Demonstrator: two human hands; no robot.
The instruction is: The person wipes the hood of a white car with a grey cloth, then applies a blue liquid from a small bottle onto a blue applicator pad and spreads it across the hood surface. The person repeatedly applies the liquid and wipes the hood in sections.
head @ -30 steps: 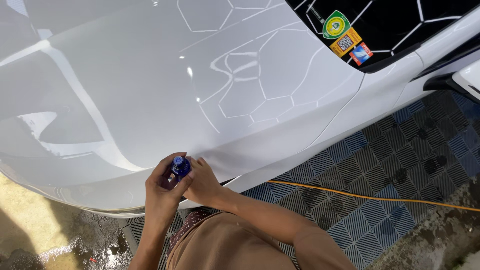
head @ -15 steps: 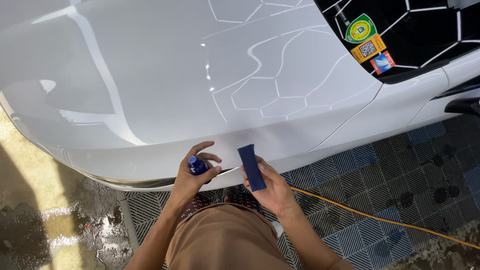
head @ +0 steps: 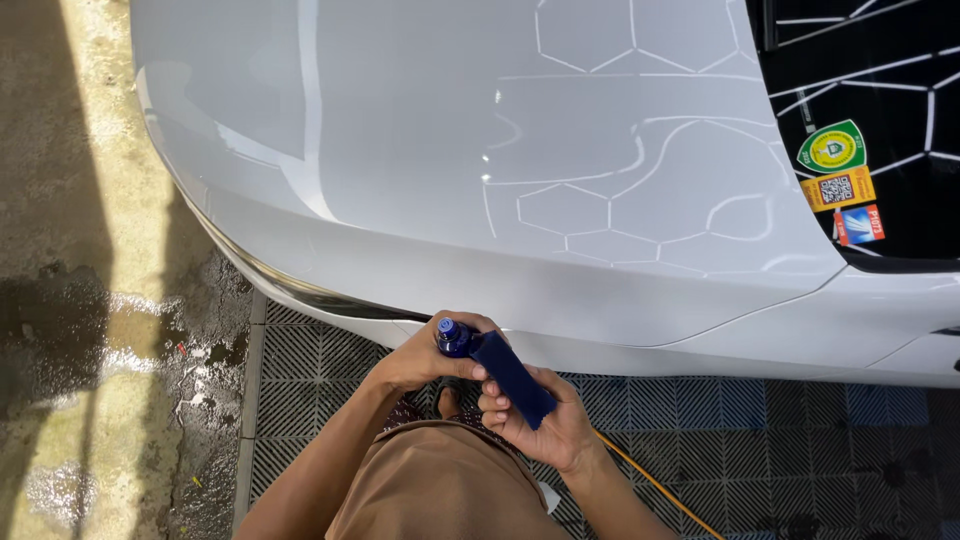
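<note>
I stand at the side of a glossy white car hood (head: 480, 150). My left hand (head: 425, 352) grips a small dark blue bottle (head: 452, 337), tipped with its mouth against one end of a dark blue applicator block (head: 512, 378). My right hand (head: 545, 420) holds that block from beneath, fingers wrapped around its lower end. Both hands are close together just in front of the hood's lower edge, above my brown trousers.
The dark windscreen (head: 880, 110) at upper right carries three coloured stickers (head: 840, 185). Grey and blue grid floor tiles (head: 700, 410) lie under me, with an orange cable (head: 650, 480) across them. Wet concrete (head: 90, 330) stretches to the left.
The bottle and block, held apart half a second ago, have come together, bottle mouth now on the block. My view has shifted right along the car.
</note>
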